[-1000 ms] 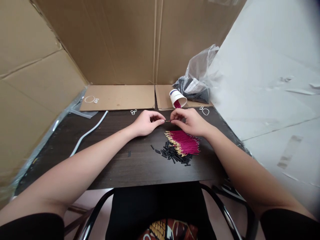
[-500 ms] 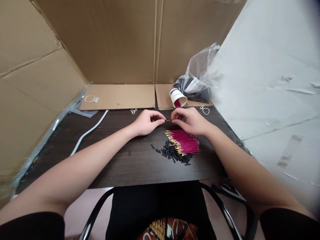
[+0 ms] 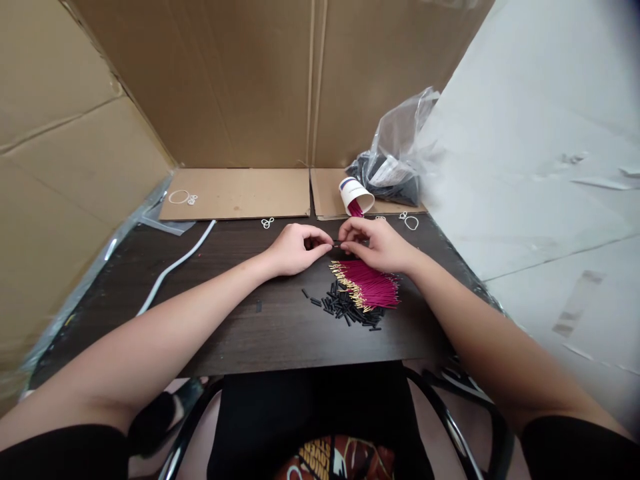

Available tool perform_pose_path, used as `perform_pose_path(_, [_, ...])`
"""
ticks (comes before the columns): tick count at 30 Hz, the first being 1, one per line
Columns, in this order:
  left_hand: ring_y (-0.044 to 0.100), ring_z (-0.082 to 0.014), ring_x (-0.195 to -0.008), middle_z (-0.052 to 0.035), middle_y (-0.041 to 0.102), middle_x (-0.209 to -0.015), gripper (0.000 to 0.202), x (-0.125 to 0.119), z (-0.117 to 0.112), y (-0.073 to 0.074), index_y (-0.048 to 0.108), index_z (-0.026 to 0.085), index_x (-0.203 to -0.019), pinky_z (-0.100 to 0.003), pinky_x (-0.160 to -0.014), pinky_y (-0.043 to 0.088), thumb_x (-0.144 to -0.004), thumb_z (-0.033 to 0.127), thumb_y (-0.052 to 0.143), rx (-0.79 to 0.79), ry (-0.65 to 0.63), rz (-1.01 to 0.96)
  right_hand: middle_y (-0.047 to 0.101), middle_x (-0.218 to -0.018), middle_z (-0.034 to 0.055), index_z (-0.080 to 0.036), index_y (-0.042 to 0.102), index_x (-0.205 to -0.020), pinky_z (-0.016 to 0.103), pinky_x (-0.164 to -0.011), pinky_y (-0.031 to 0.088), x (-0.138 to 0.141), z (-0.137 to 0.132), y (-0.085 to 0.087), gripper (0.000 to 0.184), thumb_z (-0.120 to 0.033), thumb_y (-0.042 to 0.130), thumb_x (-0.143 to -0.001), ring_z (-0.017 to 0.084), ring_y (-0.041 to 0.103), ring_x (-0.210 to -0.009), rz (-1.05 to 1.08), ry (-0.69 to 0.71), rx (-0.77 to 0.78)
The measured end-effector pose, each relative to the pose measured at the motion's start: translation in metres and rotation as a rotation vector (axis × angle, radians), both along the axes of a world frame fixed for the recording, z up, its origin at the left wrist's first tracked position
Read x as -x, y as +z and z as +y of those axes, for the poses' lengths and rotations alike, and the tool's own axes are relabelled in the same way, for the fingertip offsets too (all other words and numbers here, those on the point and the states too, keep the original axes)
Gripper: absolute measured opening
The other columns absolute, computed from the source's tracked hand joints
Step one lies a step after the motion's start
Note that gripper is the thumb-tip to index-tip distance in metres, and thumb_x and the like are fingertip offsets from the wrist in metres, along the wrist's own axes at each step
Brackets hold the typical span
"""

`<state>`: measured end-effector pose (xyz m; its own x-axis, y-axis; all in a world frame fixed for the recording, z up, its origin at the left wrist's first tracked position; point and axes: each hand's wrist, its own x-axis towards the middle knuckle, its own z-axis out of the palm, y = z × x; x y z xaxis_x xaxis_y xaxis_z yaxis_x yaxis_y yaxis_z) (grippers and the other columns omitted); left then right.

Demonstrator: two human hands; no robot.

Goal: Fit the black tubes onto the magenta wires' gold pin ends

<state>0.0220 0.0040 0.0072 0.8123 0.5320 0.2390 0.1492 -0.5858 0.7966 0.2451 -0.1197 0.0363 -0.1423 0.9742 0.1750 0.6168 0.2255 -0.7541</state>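
Observation:
My left hand [image 3: 299, 249] and my right hand [image 3: 376, 244] meet above the middle of the dark table, both closed in a pinch. A thin dark piece, which looks like a short black tube [image 3: 337, 242], shows between the fingertips. A reddish speck beside my right fingertips looks like part of a wire, mostly covered by the fingers. Just below my right hand lies a fan of dark red wires [image 3: 375, 281] with gold tips towards the left. Loose black tubes [image 3: 345, 305] are heaped against those tips.
A white paper cup [image 3: 350, 193] lies tipped over with red wires inside. Behind it rests a clear bag [image 3: 400, 160] of black pieces. White rubber bands [image 3: 268, 223] lie near the cardboard sheets [image 3: 240, 193]. A pale cord [image 3: 175, 267] runs along the left. Cardboard walls enclose the table.
My fingertips have shifted very slightly downwards, and the red part seen between them shows less. At the lower left, a dark shape has come into view under the table.

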Motion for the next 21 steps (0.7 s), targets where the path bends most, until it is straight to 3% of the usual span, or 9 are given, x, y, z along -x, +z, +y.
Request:
perform_pose_path(12, [0.071,-0.0204,-0.080,-0.0072,0.085,-0.096,0.020,-0.001,0.000,-0.001,0.086,0.019,-0.103,-0.037,-0.077,0.054,-0.096,0.034,0.076,0.008,-0.029,0.001,0.075,-0.090,0.0028,-0.023,0.064,-0.104,0.035,-0.077,0.051,0.003,0.002,-0.005,0.007,-0.028,0.068,-0.101,0.019,0.067,-0.080,-0.028,-0.004,-0.031])
perform_pose_path(17, [0.065,-0.0167,-0.076,-0.0091,0.079,-0.104,0.036,0.000,0.001,0.000,0.076,0.015,-0.122,-0.034,-0.071,0.051,-0.087,0.021,0.077,0.016,0.001,-0.068,0.075,-0.092,0.0035,-0.022,0.066,-0.105,0.035,-0.076,0.049,-0.003,0.002,-0.005,0.006,-0.026,0.069,-0.101,0.019,0.067,-0.082,-0.113,-0.007,-0.082])
perform_pose_path(21, [0.062,-0.0155,-0.074,-0.0075,0.075,-0.101,0.033,0.001,0.003,-0.002,0.071,0.017,-0.117,-0.032,-0.068,0.049,-0.085,0.017,0.074,0.030,0.054,-0.056,0.074,-0.089,0.0025,-0.022,0.067,-0.105,0.035,-0.076,0.048,-0.009,0.004,-0.007,0.008,-0.023,0.071,-0.099,0.019,0.064,-0.078,-0.197,-0.007,-0.082])
